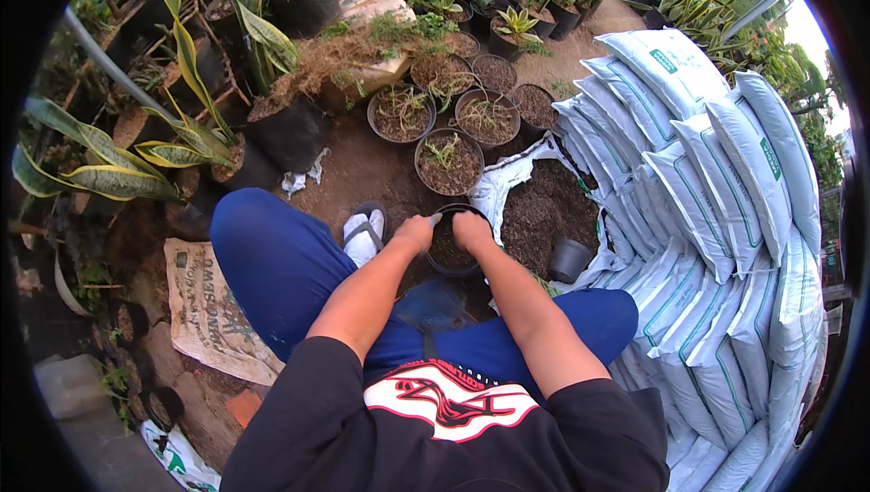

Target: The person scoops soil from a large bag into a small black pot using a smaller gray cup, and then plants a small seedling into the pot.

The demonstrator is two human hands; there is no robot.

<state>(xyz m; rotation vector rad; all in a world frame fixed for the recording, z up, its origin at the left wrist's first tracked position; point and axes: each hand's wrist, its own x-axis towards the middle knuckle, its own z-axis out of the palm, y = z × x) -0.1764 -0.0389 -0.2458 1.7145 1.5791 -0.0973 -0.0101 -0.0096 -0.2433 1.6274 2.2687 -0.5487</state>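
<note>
A round black plastic pot (451,269) with dark soil in it stands on the ground between my legs. My left hand (416,232) grips its left rim, the thumb lying along the edge. My right hand (471,230) is curled over the soil at the pot's far right side; its fingertips are hidden beneath it. Just beyond stands a pot with a small green cutting (443,152) in soil. To the right, an opened white sack (491,194) holds loose dark potting soil (550,210). A small empty black pot (569,260) lies tilted on that soil.
Several soil-filled pots (485,115), some with limp cuttings, stand farther out. A tall stack of white potting-media bags (707,220) rises on the right. Potted snake plants (197,132) crowd the left. A flattened woven sack (204,308) lies beside my left knee.
</note>
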